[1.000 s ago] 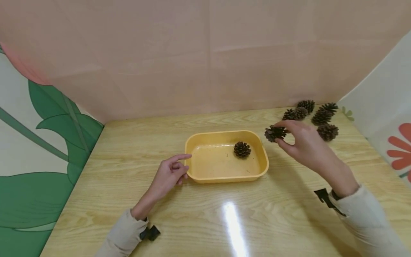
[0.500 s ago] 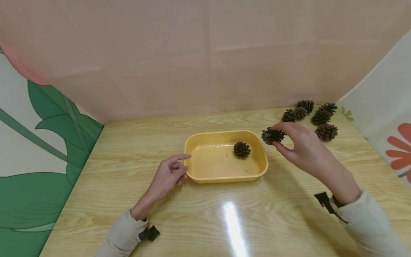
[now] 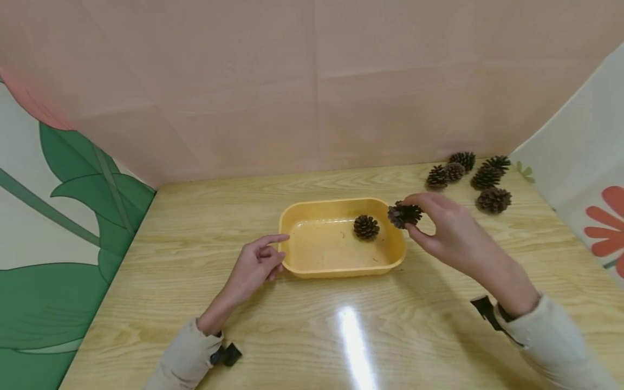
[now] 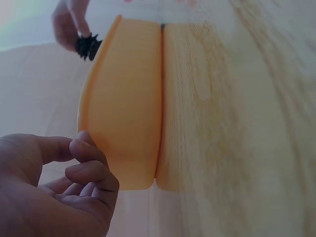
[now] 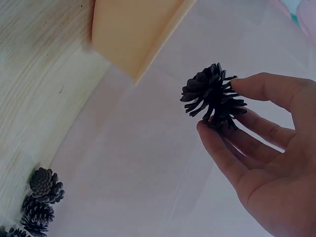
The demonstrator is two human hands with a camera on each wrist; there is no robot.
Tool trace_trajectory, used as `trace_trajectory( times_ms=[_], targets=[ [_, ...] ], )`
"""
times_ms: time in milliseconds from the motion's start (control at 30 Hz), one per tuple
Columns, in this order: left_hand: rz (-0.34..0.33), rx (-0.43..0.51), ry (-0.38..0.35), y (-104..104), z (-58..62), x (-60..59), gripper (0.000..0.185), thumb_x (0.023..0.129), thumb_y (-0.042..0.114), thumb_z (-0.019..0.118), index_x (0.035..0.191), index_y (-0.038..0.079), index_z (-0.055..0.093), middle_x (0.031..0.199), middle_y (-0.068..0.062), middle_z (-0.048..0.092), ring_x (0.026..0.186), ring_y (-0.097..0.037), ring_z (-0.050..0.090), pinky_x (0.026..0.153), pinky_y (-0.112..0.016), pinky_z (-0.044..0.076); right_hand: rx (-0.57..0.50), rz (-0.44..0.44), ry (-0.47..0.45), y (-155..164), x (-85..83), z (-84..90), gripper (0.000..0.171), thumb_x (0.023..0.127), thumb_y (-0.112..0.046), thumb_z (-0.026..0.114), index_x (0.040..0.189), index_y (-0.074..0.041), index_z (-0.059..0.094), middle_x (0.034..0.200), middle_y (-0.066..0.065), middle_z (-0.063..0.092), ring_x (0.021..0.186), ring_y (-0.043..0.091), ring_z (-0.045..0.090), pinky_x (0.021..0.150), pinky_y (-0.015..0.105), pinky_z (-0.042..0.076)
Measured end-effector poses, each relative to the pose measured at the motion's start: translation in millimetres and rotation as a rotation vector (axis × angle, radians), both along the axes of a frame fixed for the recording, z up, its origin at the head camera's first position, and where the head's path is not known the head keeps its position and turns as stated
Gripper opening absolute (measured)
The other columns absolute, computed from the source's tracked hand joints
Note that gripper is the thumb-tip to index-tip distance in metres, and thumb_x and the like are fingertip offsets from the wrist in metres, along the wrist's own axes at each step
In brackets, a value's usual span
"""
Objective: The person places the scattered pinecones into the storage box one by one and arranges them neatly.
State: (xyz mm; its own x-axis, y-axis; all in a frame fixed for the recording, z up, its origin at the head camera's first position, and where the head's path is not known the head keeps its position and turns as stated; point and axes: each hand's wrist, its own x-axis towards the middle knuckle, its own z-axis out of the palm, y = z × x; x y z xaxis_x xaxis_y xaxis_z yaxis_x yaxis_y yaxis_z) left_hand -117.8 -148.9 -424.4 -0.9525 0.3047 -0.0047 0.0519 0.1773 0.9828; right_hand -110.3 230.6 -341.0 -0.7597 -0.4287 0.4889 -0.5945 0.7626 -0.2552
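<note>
A yellow plastic basin (image 3: 341, 271) stands mid-table, with one brown pine cone (image 3: 366, 227) lying in its right part. My left hand (image 3: 257, 262) holds the basin's left end, thumb and index finger at the rim; the left wrist view shows these fingertips against the basin wall (image 4: 126, 108). Between the thumb and fingers of my right hand (image 3: 450, 230) another pine cone (image 3: 403, 215) is pinched, overlapping the basin's right rim in the head view. The right wrist view shows the scales of this held pine cone (image 5: 210, 96) spread wide.
Several more pine cones (image 3: 487, 176) lie in a loose group at the table's back right corner. A pinkish sheet (image 3: 234, 108) rises behind the wood-grain table (image 3: 195, 227). Printed panels with a green leaf (image 3: 44, 303) and a red flower (image 3: 606, 222) flank it.
My right hand has moved left and slightly down with its pine cone, from beside the basin to its right rim. My left hand has kept its place.
</note>
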Motion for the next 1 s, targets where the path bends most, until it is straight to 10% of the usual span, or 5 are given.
trace_trajectory(
  times_ms=[1000],
  targets=[
    [0.013,0.012,-0.013,1,0.0,2.1,0.036,0.099,0.005,0.06,0.135,0.003,0.059,0.075,-0.015,0.063,0.052,-0.012,0.05,0.046,-0.02,0.04,0.019,0.098,-0.218,-15,4.9,-31.6,0.039,0.078,0.001,0.081,0.114,0.0,0.066,0.11,0.014,0.071,0.092,0.028,0.07,0.078,0.042,0.059]
  ],
)
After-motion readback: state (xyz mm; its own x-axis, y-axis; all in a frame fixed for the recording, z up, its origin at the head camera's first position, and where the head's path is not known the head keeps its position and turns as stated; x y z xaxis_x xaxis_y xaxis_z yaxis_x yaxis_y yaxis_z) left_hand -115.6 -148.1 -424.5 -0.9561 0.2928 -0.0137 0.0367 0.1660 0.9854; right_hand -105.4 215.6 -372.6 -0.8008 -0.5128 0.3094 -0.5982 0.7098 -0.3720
